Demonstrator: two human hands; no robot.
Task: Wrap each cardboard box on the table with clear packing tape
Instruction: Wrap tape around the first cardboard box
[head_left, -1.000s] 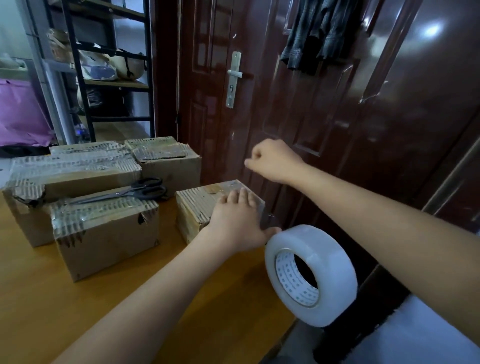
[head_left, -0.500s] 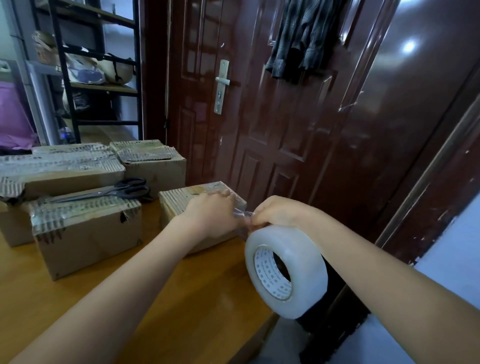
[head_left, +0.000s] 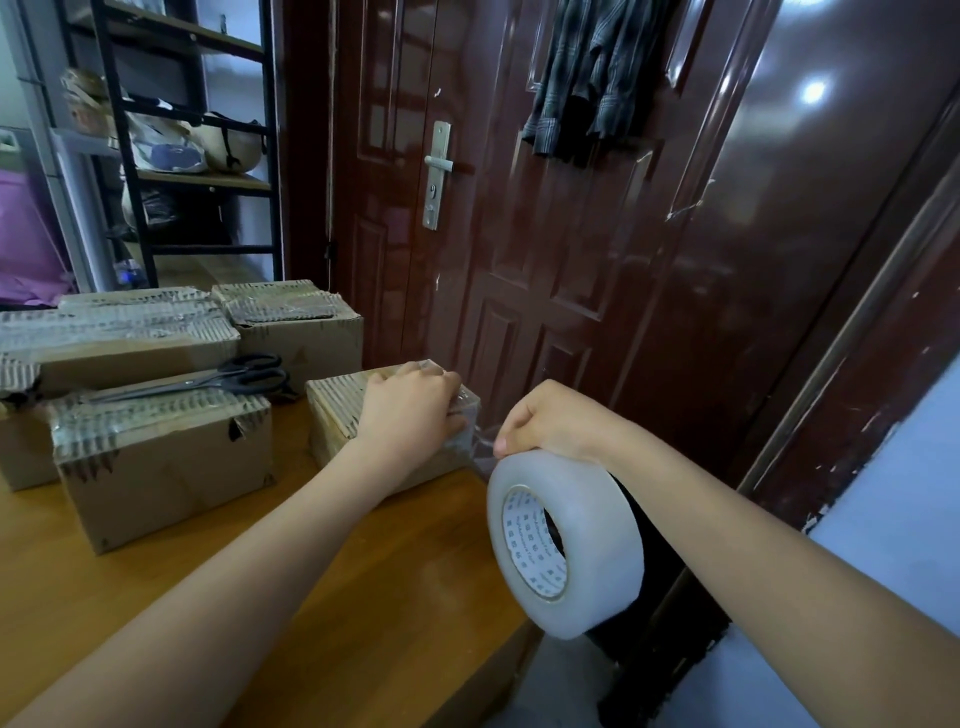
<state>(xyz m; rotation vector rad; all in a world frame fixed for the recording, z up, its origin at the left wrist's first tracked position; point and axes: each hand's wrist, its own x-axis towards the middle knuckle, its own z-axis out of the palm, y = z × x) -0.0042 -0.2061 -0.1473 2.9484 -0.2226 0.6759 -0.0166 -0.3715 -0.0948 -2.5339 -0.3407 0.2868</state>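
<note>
The small cardboard box (head_left: 332, 410) stands near the right edge of the wooden table (head_left: 363, 597). My left hand (head_left: 410, 410) lies on it, fingers curled over its top right corner, where clear tape shines. My right hand (head_left: 550, 421) is just right of the box and pinches a short crumpled strip of clear tape (head_left: 480, 436) that runs to the box's side. The big roll of clear tape (head_left: 587, 519) hangs on edge right under my right wrist, beyond the table edge. I cannot see what bears it.
Three more taped boxes stand at the left: a front one (head_left: 166, 467), a long one (head_left: 119, 348) and a back one (head_left: 301, 332). Black scissors (head_left: 244, 374) lie on the front box. A dark red door (head_left: 571, 260) is close behind, and a shelf rack (head_left: 156, 182) stands at the back left.
My right hand came down from in front of the door to the box's right side and took the tape strip. My left hand's fingers curled over the box corner. The roll shifted with the arm.
</note>
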